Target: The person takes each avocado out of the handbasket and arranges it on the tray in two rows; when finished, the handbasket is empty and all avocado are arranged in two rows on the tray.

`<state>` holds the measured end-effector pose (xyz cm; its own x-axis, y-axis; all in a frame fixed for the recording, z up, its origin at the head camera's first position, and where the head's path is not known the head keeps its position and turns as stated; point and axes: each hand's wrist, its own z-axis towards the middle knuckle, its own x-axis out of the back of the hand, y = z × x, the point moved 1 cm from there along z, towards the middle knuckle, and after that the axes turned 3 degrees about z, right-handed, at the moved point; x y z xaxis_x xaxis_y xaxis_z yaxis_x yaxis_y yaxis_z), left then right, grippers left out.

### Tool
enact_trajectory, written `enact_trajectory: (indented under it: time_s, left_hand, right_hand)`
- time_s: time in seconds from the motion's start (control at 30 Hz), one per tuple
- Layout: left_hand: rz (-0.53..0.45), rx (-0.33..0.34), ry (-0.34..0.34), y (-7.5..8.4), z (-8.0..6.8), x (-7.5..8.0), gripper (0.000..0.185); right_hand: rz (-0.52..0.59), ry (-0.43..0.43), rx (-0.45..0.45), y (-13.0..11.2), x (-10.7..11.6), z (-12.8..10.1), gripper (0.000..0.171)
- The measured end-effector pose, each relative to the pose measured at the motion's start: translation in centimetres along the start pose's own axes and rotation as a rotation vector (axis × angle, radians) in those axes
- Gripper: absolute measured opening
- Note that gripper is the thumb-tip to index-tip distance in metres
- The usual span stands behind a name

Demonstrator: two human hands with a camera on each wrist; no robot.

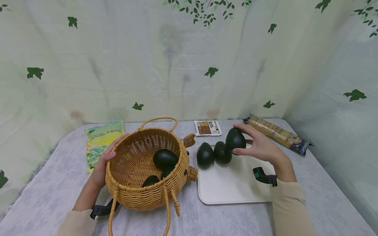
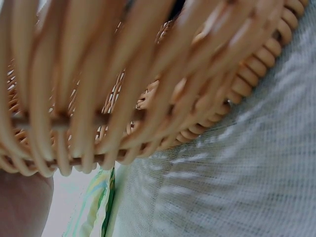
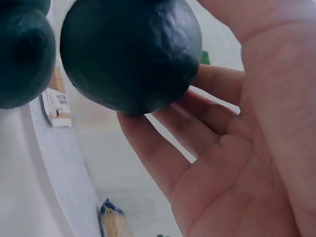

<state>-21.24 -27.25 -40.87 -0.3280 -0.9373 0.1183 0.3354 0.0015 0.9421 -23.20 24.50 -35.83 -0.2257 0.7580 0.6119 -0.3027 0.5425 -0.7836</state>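
Note:
My left hand (image 1: 101, 166) grips the left rim of a round wicker basket (image 1: 133, 198), thumb lying at the edge. The basket tilts, its mouth turned up toward me. Inside lie dark green avocados: one (image 1: 165, 158) in full view, the others (image 1: 151, 180) partly hidden by the front wall. Over the far edge of a white tray, my right hand (image 1: 261, 144) holds another avocado (image 1: 235, 139) between thumb and fingers. Two more avocados (image 1: 205, 154) sit side by side at the tray's far left corner. Close up, the basket's weave (image 2: 98, 74) fills the left wrist view.
The white tray (image 1: 233, 186) lies just right of the basket. Behind it are a small white-and-brown packet (image 1: 208, 128) and a long yellow package (image 1: 274, 132). A green-yellow bag (image 1: 103, 139) lies left of the basket. The basket's handle (image 1: 159, 118) arches at the back.

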Motion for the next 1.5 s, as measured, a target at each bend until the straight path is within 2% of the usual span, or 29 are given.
enact_trajectory:
  time_s: [0.37,0.67,1.07,1.23,1.5]
  left_hand:
    - [-0.024,0.002,-0.008,0.0,0.1,0.0,0.064]
    - [-0.027,-0.004,-0.006,0.0,0.0,0.0,0.062]
    - [-0.032,-0.007,-0.009,0.1,0.2,0.0,0.063]
    - [-0.029,-0.009,-0.009,0.0,0.2,0.0,0.061]
    - [-0.024,-0.012,-0.005,-0.1,0.2,0.0,0.061]
  right_hand:
    - [-0.050,-0.026,-0.074,1.9,0.2,-0.1,0.089]
    - [-0.050,-0.092,-0.083,3.0,0.1,-0.1,0.088]
    - [-0.092,-0.128,-0.131,4.6,-0.2,-0.1,0.090]
    - [-0.128,-0.144,-0.148,4.8,-0.3,0.0,0.092]
    - [-0.154,-0.157,-0.205,4.1,-0.4,0.0,0.103]
